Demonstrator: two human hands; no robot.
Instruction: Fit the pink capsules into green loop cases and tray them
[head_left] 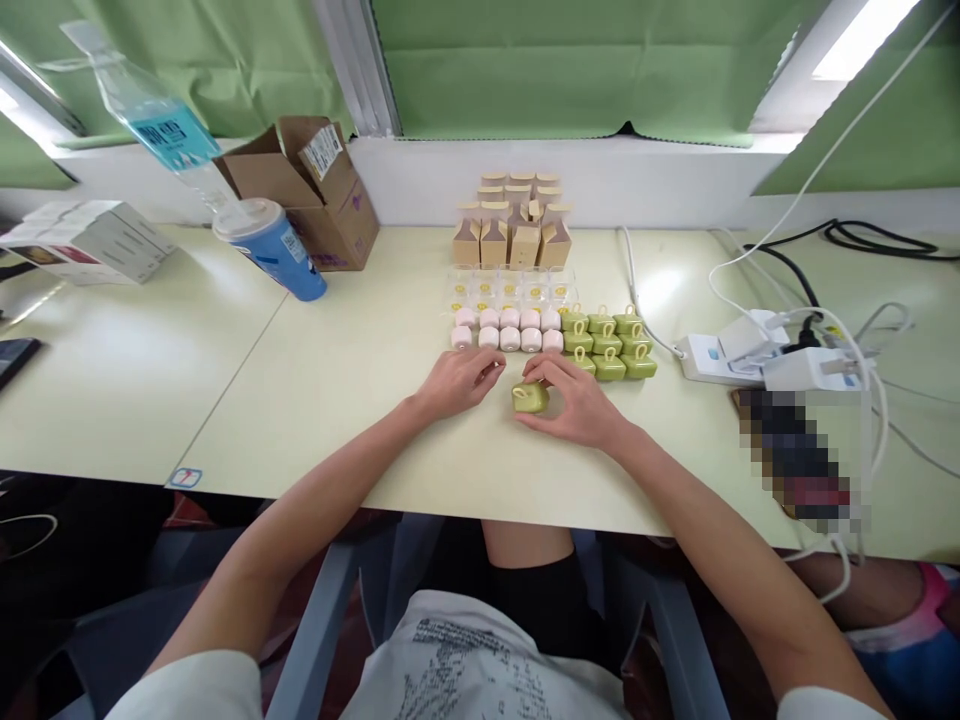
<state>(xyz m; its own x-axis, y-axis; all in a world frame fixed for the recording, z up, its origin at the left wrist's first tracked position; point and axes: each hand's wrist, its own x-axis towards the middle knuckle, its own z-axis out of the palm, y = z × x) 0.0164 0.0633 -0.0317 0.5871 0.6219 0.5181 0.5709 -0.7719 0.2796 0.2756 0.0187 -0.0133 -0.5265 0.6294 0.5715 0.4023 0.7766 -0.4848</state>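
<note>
My right hand (574,400) is curled around a small green case (529,398) with a pale loop, low over the table, thumb on the near side and fingers on the far side. To its left, my left hand (461,383) has its fingers drawn together; whatever they may pinch is hidden. Just beyond the left hand stand two rows of small pale pink cases (510,338). Beside those, past my right hand, several matching green cases with loops (609,364) are lined up in rows.
Behind the cases lie clear plastic pieces with yellow marks (510,288) and open small cardboard boxes (493,243). Left are a blue cup (289,265), a tilted bottle (161,125) and a carton (337,215). Right are a power strip (705,360), cables and a blurred phone (799,455).
</note>
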